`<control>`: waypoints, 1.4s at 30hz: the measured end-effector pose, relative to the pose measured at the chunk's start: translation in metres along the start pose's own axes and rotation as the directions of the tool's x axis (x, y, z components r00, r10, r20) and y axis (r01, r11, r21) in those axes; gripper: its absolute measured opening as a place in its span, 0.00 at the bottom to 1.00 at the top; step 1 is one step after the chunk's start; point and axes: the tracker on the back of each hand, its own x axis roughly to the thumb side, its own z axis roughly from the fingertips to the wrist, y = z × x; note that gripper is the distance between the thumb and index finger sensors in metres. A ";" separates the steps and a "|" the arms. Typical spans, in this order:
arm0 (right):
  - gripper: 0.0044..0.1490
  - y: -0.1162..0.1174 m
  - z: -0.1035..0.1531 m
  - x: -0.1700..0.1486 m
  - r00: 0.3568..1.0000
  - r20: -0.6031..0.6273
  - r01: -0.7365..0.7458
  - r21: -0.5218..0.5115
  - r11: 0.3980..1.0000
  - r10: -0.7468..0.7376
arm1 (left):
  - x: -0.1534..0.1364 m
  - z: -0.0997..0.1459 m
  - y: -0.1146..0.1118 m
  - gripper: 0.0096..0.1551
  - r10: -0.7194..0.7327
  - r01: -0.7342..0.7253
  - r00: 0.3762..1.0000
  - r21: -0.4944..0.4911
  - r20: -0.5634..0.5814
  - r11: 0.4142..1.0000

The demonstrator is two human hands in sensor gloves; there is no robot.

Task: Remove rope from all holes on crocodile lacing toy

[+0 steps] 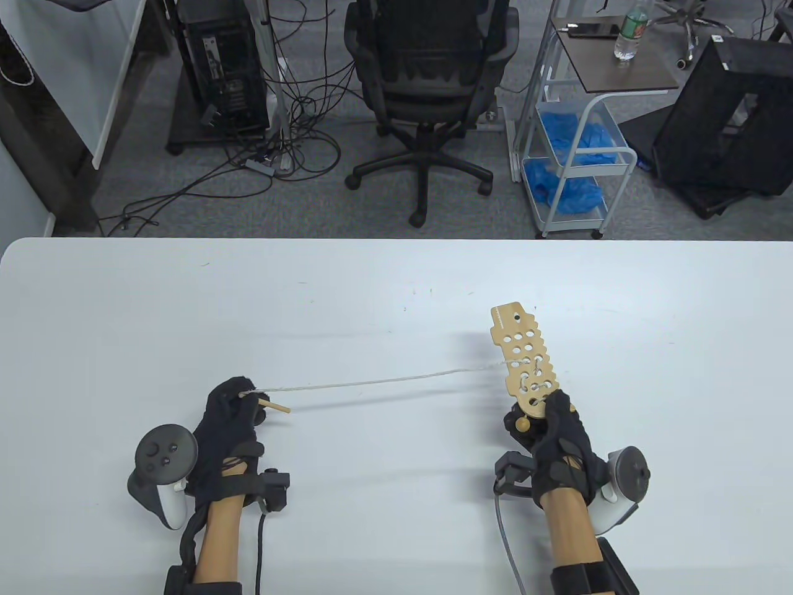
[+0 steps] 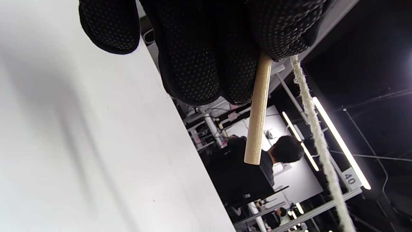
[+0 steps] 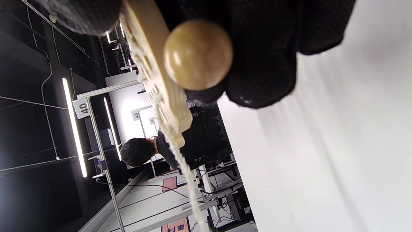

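Now the right hand [image 1: 557, 427] holds the wooden crocodile board [image 1: 525, 359] by its near end, raised over the surface [image 1: 396, 285] toward its right side, fingers curled round it. Rope [image 1: 384, 379] runs taut from its holes to the left hand [image 1: 235, 409], which pinches the rope's wooden stick [image 1: 274, 406].
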 end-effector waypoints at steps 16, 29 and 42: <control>0.32 0.038 0.022 -0.009 0.975 0.108 -0.207 0.144 0.968 0.193 | 0.036 0.017 -0.038 0.23 -0.101 0.123 0.972 -0.093 0.214 0.988; 0.31 0.071 0.048 -0.022 0.951 0.168 -0.299 0.307 0.903 0.258 | 0.056 0.033 -0.056 0.20 -0.128 0.183 0.929 -0.129 0.348 0.975; 0.31 0.083 0.055 -0.028 0.909 0.233 -0.411 0.365 0.836 0.345 | 0.068 0.043 -0.069 0.20 -0.118 0.205 0.900 -0.171 0.419 0.964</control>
